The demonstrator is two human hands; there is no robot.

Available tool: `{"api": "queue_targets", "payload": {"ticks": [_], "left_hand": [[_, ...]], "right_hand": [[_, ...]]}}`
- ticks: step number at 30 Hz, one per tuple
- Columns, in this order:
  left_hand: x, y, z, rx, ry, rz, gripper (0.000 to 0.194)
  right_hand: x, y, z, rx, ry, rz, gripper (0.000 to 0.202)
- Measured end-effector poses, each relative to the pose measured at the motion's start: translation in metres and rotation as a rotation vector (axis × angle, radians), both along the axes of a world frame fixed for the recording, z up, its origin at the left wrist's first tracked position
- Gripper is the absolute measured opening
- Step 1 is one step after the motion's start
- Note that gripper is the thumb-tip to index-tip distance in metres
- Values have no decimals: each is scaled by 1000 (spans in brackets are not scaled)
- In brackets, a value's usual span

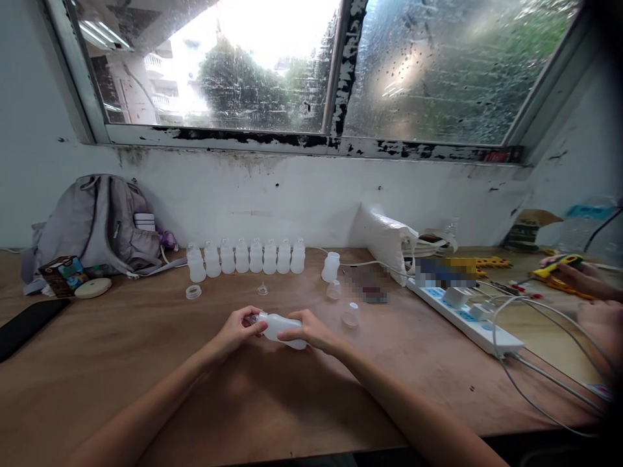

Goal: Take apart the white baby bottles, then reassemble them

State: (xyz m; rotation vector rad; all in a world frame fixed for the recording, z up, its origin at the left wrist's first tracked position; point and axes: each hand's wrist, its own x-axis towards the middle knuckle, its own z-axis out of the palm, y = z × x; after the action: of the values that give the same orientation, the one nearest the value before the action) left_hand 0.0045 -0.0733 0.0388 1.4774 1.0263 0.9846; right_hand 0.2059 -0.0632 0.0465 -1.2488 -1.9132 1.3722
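A translucent white baby bottle (278,326) lies tilted sideways between my two hands, just above the wooden table. My left hand (242,327) pinches its clear cap end. Around the bottle's body, toward the base, my right hand (302,329) is wrapped. Beyond my hands, a clear nipple (263,288) and a ring collar (193,292) rest on the table. To the right are an open bottle (331,266), a clear cap (333,290) and another cap-like piece (350,316). A row of several capped bottles (242,256) stands near the wall.
At the left are a grey backpack (104,220), a small box (63,275), a round disc (93,287) and a black phone-like slab (29,324). A power strip (467,318) with cables and a white bag (387,240) occupy the right. Another person's hand (579,275) holds a yellow tool there.
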Motion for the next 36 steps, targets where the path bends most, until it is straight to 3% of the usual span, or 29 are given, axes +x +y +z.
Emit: {"api": "queue_targets", "payload": {"ticks": [3, 7, 10, 12, 15, 18, 23, 27, 31, 36], "left_hand": [[1, -3, 1, 26, -22, -18, 35], [4, 4, -5, 61, -66, -34, 40], [11, 20, -8, 78, -174, -4, 58], [22, 35, -10, 109, -137, 38, 64], [50, 63, -12, 208, 46, 60, 49], [91, 90, -14, 265, 80, 29, 37], [162, 117, -20, 306, 77, 10, 40], [194, 126, -26, 258, 20, 34, 42], [193, 129, -25, 176, -127, 86, 30], [148, 128, -5, 30, -420, 174, 31]], "right_hand": [[3, 0, -1, -125, 45, 28, 31], [7, 5, 3, -37, 73, -11, 29], [15, 16, 11, 13, 194, -130, 35], [25, 26, 18, 83, 354, -285, 37], [48, 42, 26, 271, 569, -546, 38], [71, 52, 29, 401, 661, -707, 39], [93, 59, 31, 480, 713, -822, 40], [97, 61, 29, 494, 669, -847, 40], [94, 61, 25, 509, 602, -842, 40], [84, 58, 21, 491, 542, -791, 42]]}}
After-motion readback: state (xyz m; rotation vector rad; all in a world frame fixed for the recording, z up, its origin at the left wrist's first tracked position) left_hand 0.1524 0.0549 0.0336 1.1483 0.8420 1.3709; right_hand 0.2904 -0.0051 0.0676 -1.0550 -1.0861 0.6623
